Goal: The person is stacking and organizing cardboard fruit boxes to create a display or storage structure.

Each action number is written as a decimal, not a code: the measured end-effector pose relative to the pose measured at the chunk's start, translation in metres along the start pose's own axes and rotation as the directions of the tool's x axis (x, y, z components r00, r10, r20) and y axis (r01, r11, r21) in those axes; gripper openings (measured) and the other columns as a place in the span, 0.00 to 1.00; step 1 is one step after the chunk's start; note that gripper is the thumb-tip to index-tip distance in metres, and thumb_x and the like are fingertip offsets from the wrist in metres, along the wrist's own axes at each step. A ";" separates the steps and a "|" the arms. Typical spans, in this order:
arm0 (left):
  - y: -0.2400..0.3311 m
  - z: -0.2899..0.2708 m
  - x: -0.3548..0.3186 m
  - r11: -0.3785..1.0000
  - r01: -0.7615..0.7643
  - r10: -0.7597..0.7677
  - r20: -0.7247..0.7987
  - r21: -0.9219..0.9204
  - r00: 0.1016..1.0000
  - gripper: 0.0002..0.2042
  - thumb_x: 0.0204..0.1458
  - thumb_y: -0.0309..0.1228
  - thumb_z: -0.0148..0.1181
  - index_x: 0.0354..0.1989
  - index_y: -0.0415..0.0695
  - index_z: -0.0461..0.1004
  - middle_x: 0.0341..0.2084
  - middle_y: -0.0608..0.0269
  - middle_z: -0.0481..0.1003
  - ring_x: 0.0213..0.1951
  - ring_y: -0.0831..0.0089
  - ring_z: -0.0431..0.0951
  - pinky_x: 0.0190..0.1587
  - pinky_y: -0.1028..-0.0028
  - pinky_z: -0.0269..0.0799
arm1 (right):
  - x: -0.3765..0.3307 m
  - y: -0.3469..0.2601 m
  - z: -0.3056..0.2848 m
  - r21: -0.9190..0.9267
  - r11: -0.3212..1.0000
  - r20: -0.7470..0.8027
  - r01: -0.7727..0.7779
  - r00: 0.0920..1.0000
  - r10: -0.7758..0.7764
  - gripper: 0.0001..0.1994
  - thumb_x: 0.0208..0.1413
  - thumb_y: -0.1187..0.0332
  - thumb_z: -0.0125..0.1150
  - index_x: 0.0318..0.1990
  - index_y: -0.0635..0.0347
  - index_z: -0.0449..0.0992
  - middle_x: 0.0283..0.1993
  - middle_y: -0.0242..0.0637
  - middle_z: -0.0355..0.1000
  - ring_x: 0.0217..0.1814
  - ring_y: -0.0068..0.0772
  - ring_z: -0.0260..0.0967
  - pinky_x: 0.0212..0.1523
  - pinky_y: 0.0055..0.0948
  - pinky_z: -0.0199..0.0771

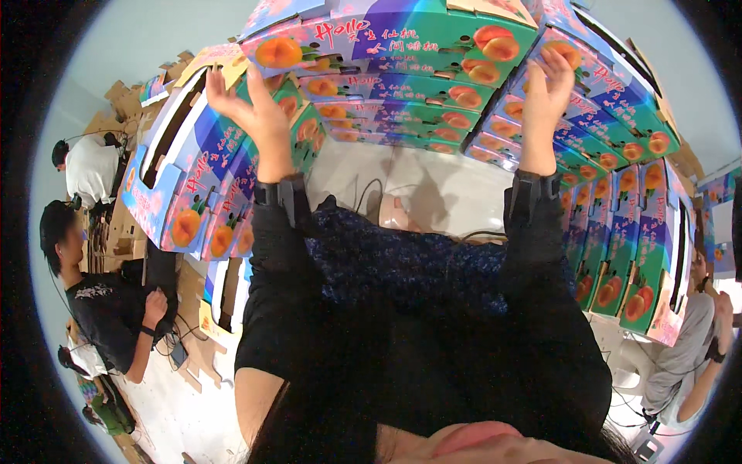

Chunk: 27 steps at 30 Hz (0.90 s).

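A stack of printed fruit cartons (363, 48), blue-purple and green with orange peaches, rises in front of me. My left hand (253, 116) is raised near the left end of the top carton, its fingers apart and nothing in them. On the other side, my right hand (547, 93) is up before the right-hand carton stack (599, 91), fingers loosely spread and holding nothing. Whether its fingertips touch the carton behind them I cannot tell. Both wrists wear dark bands over black sleeves.
More cartons with long slots stand at the left (174, 174) and at the lower right (630, 240). People work at the left (104, 309) and right (684, 359). Flattened brown cardboard (197, 348) and dark cables lie on the pale floor (182, 410).
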<state>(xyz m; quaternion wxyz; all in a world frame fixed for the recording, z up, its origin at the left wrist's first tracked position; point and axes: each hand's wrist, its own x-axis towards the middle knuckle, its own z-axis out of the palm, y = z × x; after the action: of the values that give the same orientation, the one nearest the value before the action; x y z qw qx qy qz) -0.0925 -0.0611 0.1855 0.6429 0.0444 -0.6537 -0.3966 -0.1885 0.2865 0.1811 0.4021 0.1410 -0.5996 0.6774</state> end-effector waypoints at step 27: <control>-0.042 0.104 0.071 0.741 0.422 -0.375 0.199 -0.522 0.905 0.20 0.46 0.30 0.64 0.46 0.39 0.68 0.36 0.61 0.70 0.37 0.75 0.71 0.39 0.77 0.68 | -0.002 -0.003 0.029 -0.464 0.865 0.178 0.192 0.977 -0.121 0.48 0.35 0.60 0.67 0.62 0.77 0.48 0.59 0.63 0.50 0.62 0.58 0.46 0.63 0.47 0.46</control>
<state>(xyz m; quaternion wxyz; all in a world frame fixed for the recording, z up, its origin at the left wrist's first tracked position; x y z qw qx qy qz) -0.2142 -0.0821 0.2327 0.5010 -0.0207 -0.5112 -0.6981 -0.1941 0.2587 0.1888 0.4340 0.1335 -0.7622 0.4614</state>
